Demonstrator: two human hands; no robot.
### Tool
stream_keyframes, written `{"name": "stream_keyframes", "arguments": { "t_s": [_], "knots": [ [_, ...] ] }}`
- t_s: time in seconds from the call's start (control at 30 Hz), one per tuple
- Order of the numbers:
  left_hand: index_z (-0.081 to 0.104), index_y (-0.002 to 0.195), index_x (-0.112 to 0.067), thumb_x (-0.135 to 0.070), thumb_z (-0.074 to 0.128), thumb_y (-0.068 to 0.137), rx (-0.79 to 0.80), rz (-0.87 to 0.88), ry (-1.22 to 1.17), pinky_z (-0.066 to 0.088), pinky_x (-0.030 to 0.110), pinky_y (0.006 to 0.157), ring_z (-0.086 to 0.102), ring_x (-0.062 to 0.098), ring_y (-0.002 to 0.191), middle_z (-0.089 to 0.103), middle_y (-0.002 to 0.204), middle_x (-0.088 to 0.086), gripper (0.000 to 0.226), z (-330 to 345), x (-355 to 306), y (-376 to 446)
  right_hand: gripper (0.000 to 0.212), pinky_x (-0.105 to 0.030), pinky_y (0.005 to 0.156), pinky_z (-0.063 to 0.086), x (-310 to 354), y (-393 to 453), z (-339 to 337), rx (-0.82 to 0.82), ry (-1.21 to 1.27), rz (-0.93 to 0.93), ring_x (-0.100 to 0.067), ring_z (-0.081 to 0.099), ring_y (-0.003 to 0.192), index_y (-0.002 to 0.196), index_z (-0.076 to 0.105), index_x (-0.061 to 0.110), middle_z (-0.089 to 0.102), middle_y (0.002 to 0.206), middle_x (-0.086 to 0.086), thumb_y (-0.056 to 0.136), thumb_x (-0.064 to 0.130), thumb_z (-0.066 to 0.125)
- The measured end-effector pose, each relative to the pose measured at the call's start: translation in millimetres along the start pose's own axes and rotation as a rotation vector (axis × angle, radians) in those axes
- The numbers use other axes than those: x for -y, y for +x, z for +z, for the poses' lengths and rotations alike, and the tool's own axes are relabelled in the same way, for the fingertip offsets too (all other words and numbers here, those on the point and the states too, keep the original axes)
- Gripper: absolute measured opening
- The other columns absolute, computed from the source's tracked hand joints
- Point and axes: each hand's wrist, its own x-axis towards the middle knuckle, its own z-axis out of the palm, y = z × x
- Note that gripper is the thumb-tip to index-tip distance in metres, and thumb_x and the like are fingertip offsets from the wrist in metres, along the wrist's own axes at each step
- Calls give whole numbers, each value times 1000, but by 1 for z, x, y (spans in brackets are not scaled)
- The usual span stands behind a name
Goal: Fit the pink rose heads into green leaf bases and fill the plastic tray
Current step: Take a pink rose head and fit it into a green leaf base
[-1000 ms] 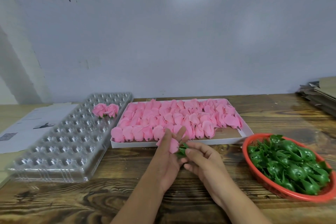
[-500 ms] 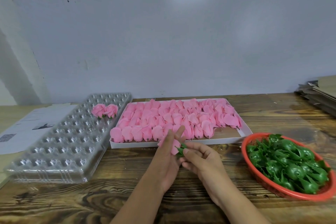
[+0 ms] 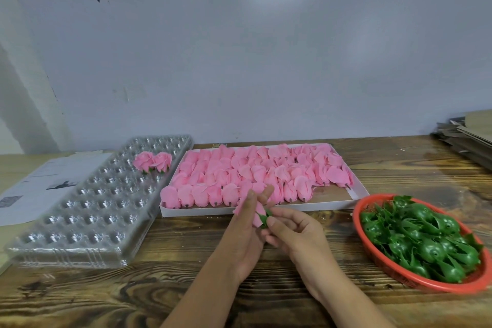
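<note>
Two finished roses [image 3: 152,162] in tray [image 3: 87,210].

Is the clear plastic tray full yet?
Nearly empty: the clear plastic tray holds only two finished pink roses at its far end.

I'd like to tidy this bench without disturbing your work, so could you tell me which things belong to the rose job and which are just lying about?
In use:
- clear tray, two finished roses in it
- white box of pink rose heads
- red basket of green bases
- rose head and base in both hands

Lying about:
- printed papers
- cardboard stack
</note>
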Motion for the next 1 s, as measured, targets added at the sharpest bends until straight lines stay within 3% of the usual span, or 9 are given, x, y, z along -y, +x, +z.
{"name": "stream_keyframes", "arguments": {
  "t_s": [0.1, 0.2, 0.37, 0.5, 0.57, 0.73, 0.9, 1.0],
  "knots": [
    [71, 129, -27, -62, 59, 90, 6, -18, -1, 58, 34, 91, 66, 22, 122, 69, 132, -1, 54, -3, 2, 2, 20, -22, 63, 57, -2, 1, 0, -7, -26, -29, -18, 71, 70, 102, 72, 4, 75, 86, -18, 86, -6, 68],
    [69, 131, -23, -60, 54, 93, 17, -32, 3, 60, 32, 85, 70, 21, 115, 72, 128, 3, 55, -5, 3, 4, 24, -22, 64, 57, -2, 1, 0, 10, -90, -85, -17, 71, 73, 100, 74, 7, 76, 89, -14, 84, -9, 69],
    [67, 133, -15, -58, 55, 91, 13, -68, -41, 58, 36, 90, 66, 23, 122, 66, 137, 6, 61, -8, 4, 7, 36, -26, 81, 58, -3, 1, 1, 28, -270, -174, -16, 73, 89, 102, 74, 15, 78, 96, -1, 80, -13, 71],
    [70, 130, -16, -62, 57, 88, 54, -152, -155, 53, 45, 102, 65, 29, 123, 67, 133, 16, 64, -6, 8, 7, 43, -20, 77, 55, -6, 0, 2, 16, -350, -281, -12, 70, 78, 102, 74, 22, 77, 86, -2, 79, -14, 71],
    [72, 128, -14, -62, 60, 85, 78, -195, -236, 57, 44, 95, 68, 29, 118, 69, 126, 18, 66, -5, 8, 6, 46, -17, 73, 52, -9, -2, 2, 0, -414, -341, -7, 67, 72, 100, 75, 30, 75, 79, -3, 79, -11, 73],
    [73, 126, -13, -61, 63, 80, 73, -229, -331, 61, 43, 88, 67, 29, 119, 65, 133, 19, 67, -5, 7, 5, 43, -15, 79, 52, -12, -3, 1, -23, -552, -450, -7, 69, 85, 111, 73, 28, 75, 97, 9, 80, -3, 76],
    [75, 124, -19, -63, 64, 76, 74, -208, -297, 61, 38, 82, 73, 24, 107, 70, 128, 16, 66, -7, 9, 7, 47, -11, 76, 52, -14, -6, 4, -32, -611, -503, -3, 69, 87, 113, 72, 24, 72, 98, 12, 76, -4, 79],
    [75, 124, -19, -65, 62, 79, 61, -216, -285, 60, 40, 88, 70, 25, 115, 68, 131, 16, 66, -7, 9, 7, 51, -12, 77, 52, -13, -6, 6, -50, -629, -512, -2, 68, 89, 112, 70, 32, 71, 102, 13, 76, -2, 80]
  ]
}}
